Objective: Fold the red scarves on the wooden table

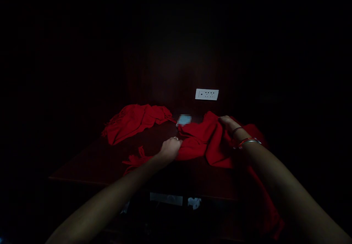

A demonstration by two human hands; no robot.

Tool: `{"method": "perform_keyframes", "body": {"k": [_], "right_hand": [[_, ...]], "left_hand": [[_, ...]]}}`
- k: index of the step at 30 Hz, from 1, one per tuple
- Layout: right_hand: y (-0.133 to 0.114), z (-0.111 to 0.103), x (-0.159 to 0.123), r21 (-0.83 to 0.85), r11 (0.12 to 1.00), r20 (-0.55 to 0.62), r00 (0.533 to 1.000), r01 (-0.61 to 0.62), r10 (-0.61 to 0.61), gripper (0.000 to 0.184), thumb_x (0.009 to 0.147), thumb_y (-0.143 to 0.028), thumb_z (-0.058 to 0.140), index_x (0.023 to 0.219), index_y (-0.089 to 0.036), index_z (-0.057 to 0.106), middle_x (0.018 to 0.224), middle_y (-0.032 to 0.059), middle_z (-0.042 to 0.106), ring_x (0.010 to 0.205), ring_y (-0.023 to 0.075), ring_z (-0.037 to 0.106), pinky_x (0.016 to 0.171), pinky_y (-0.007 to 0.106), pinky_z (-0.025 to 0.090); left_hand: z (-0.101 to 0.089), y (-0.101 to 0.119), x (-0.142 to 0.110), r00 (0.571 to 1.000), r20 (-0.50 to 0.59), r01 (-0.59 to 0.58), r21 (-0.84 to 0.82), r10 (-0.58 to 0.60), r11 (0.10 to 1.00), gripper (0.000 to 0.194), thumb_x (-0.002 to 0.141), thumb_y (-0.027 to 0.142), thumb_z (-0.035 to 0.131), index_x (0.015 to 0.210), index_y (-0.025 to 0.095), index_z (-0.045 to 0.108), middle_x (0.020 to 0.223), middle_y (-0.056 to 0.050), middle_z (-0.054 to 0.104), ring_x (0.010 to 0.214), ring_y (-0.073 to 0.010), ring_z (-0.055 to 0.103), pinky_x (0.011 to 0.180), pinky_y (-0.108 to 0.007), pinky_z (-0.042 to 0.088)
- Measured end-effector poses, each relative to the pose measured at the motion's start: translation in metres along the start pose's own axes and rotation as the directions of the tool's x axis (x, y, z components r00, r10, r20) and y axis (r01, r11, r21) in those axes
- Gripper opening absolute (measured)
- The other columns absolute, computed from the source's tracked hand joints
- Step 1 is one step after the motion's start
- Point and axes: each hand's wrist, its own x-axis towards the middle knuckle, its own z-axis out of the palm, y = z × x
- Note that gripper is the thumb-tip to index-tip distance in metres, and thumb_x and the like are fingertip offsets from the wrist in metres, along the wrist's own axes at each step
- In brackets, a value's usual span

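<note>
A red fringed scarf (192,148) lies bunched across the dark shelf, part of it hanging down past the front edge on the right. My left hand (170,148), with a ring on one finger, is closed on the scarf near its fringed end. Further right, my right hand (228,123) grips a raised fold of the same cloth; bracelets circle that wrist. Its fingertips are partly hidden by the hand and the dim light. Another crumpled red fringed cloth (134,121) rests at the back left; whether it joins the scarf I cannot tell.
The dark wooden shelf (82,167) has its front edge low in view. A white socket panel (206,94) is on the back wall. A blurred pale blue item (184,119) lies between the cloths. Below the shelf are pale objects (166,199). Surroundings are very dark.
</note>
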Motion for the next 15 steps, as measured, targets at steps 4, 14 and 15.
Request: {"method": "perform_keyframes", "body": {"k": [4,14,15], "right_hand": [[-0.008,0.011,-0.029,-0.211,0.94,0.013,0.963,0.267,-0.27,0.03,0.065,-0.01,0.048,0.094,-0.01,0.053,0.093,0.0113,0.055,0.092,0.0198,0.048,0.076,0.029,0.039],[0.029,0.052,-0.137,-0.505,0.284,0.661,0.576,0.815,-0.48,0.022,0.079,-0.018,0.037,0.096,-0.013,0.049,0.099,0.0145,0.048,0.089,0.0191,0.047,0.073,0.028,0.039],[0.032,0.05,-0.134,-0.509,0.257,0.67,0.566,0.821,-0.481,0.022,0.079,-0.017,0.035,0.095,-0.013,0.05,0.097,0.014,0.049,0.088,0.0188,0.047,0.073,0.027,0.039]], "left_hand": [[0.002,-0.019,-0.019,0.963,-0.086,-0.25,0.061,0.254,0.966,0.027,0.079,0.012,0.034,0.096,0.021,0.053,0.097,-0.007,0.049,0.092,-0.0191,0.046,0.071,-0.027,0.041],[-0.009,-0.073,-0.009,0.987,0.079,0.154,-0.283,-0.137,0.947,0.04,0.061,0.003,0.036,0.088,0.02,0.06,0.085,-0.003,0.061,0.078,-0.0151,0.055,0.068,-0.021,0.04],[-0.014,-0.079,-0.01,0.973,0.134,0.222,-0.291,-0.19,0.931,0.037,0.06,0.004,0.036,0.082,0.019,0.062,0.08,-0.003,0.062,0.074,-0.0148,0.056,0.065,-0.02,0.04]]}}
